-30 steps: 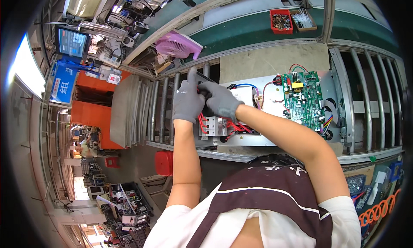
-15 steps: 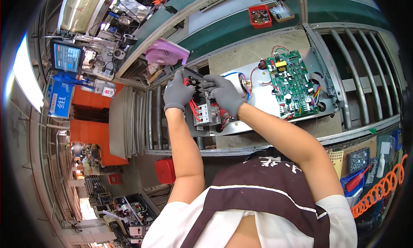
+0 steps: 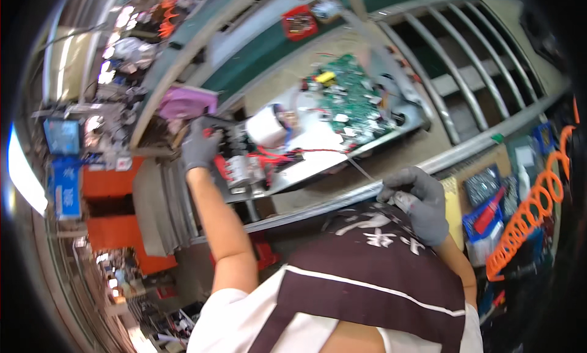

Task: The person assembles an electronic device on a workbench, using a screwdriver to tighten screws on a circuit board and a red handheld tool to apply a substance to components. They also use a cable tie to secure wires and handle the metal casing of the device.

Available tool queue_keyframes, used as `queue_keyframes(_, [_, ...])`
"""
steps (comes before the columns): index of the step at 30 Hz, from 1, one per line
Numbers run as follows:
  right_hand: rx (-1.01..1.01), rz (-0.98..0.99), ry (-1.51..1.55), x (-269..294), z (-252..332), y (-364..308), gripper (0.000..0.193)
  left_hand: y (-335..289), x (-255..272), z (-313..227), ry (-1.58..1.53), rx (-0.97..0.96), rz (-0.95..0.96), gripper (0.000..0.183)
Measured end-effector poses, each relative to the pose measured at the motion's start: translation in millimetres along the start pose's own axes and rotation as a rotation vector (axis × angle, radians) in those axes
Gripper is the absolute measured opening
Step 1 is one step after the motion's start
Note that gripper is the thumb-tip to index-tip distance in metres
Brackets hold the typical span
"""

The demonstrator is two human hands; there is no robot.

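My left hand (image 3: pixel 200 146), in a grey glove, is at the left end of a metal chassis (image 3: pixel 312 164), its fingers curled by a black terminal block (image 3: pixel 230 139) with red wires. What those fingers grip is blurred. My right hand (image 3: pixel 422 205), also gloved, is closed round a screwdriver (image 3: pixel 361 169) near my apron. Its thin shaft points up and left toward the chassis's front edge. A white cylinder (image 3: pixel 266 128) lies on the chassis beside the terminal block. Farther right is a green circuit board (image 3: pixel 345 96) with a yellow component.
The chassis rests on a roller conveyor with a metal front rail (image 3: pixel 437 162). A pink fan (image 3: pixel 183 102) and a red parts bin (image 3: pixel 299 24) stand beyond. At right are a tray of small screws (image 3: pixel 482 185) and an orange coiled hose (image 3: pixel 520 230).
My right hand has left the terminal block and come back toward my body at the right, where a screwdriver shows in it. My left hand stays by the block. The whole view has shifted.
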State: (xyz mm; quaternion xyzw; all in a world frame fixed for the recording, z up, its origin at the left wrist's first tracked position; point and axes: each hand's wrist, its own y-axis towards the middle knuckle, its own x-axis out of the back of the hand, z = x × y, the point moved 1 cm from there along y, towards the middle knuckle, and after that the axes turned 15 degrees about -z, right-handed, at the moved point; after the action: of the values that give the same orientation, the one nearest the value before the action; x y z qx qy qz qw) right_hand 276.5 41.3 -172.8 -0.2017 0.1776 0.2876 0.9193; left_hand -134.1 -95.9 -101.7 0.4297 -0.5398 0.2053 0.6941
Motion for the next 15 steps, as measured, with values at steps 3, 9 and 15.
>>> queue_keyframes(3, [0.108, -0.214, -0.070, 47, -11, -14, 0.030, 10, -15, 20, 0.092, 0.058, 0.037, 0.050])
queue_keyframes(9, [0.138, -0.687, -0.300, 157, -27, -27, 0.029, 29, -29, -37, 0.324, -0.141, -0.018, 0.044])
queue_keyframes(15, [0.319, -1.269, -0.562, 315, -42, -58, 0.028, 55, -35, -18, 0.392, -0.147, 0.067, 0.042])
